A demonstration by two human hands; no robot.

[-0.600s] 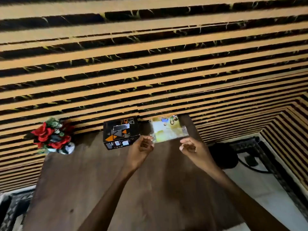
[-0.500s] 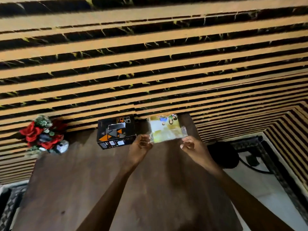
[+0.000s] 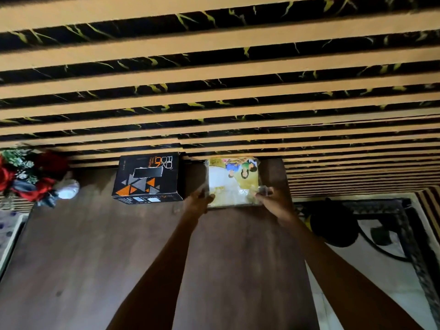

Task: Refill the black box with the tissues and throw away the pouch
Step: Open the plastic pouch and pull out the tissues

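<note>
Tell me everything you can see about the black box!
The black box looks like cardboard, with orange and grey triangles, pale lettering and a dark slot on top. It seems shut and sits flat on the brown wooden table, against the striped wall. Neither hand touches it. The left hand is just to its right, holding the tissue pouch beside it.

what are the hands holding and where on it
Both hold the tissue pouch: left hand at its near-left corner, right hand at its near-right corner.
</note>
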